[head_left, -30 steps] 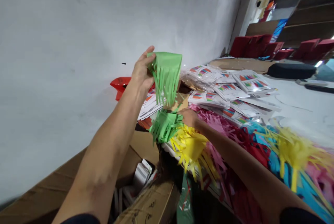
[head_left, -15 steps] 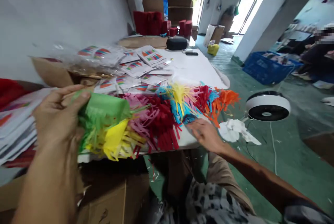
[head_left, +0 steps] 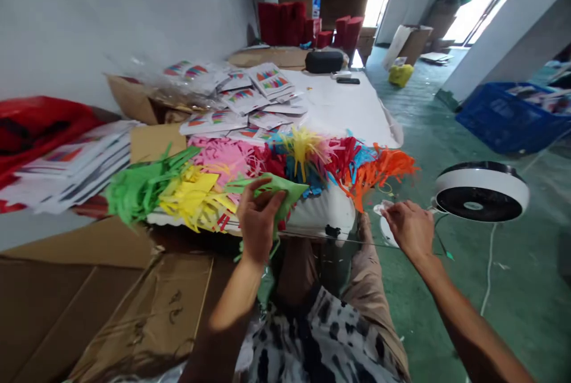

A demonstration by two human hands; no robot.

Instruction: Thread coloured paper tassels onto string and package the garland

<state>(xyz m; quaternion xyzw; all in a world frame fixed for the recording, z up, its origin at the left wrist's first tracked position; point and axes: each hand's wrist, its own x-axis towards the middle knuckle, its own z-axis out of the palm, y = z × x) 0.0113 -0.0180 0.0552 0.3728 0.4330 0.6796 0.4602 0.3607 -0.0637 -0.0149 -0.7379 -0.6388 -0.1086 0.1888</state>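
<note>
Green, thin fringed sheet [head_left: 292,191] hangs gripped in the left hand [head_left: 256,216] at the white worktop's [head_left: 348,106] near edge. The right hand [head_left: 410,229] curls beyond the corner; whether it grips anything, I cannot tell. Multicoloured fringe bundles [head_left: 190,195] line the worktop, with printed white packets [head_left: 241,100] behind. Beyond: green floor [head_left: 526,311], blue plastic crate [head_left: 504,118].

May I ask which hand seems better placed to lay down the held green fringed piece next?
Probably the left hand: it grips that green fringed piece close to the table, while the right hand is farther right, apart from it.
</note>
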